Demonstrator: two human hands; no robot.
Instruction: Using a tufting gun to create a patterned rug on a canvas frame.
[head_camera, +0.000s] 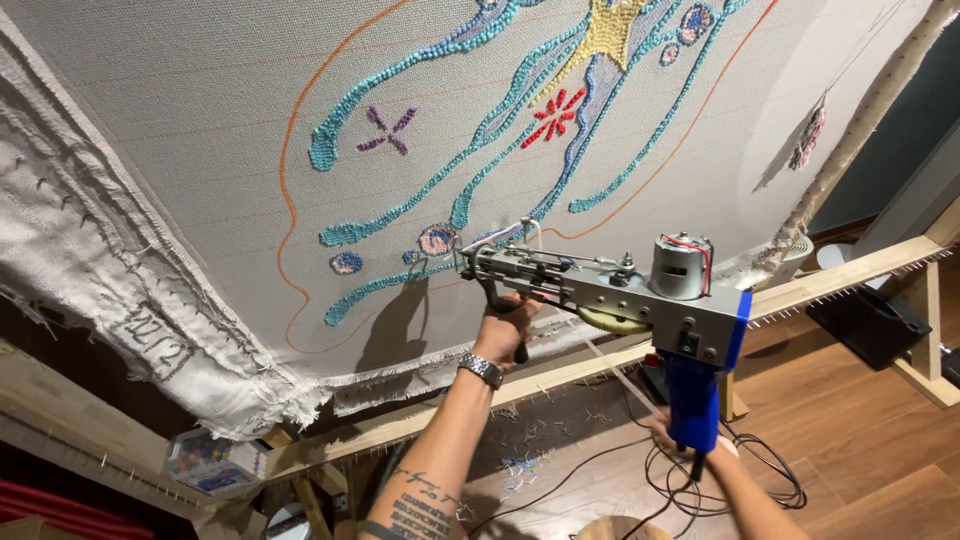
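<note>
A tufting gun with a grey metal body, a round motor on top and a blue rear handle points left, its needle tip against a stretched grey-white cloth. My left hand, with a metal watch on the wrist, grips the gun's front handle under the barrel. My right hand holds the blue rear grip from below and is mostly hidden behind it. The cloth carries tufted yarn: teal wavy lines, a red star, a purple star, a yellow patch and an orange drawn outline.
The cloth is tacked onto a wooden frame with frayed edges hanging at left. A black cable coils on the wooden floor with yarn scraps nearby. A clear box of coloured items sits at the lower left, a black case at right.
</note>
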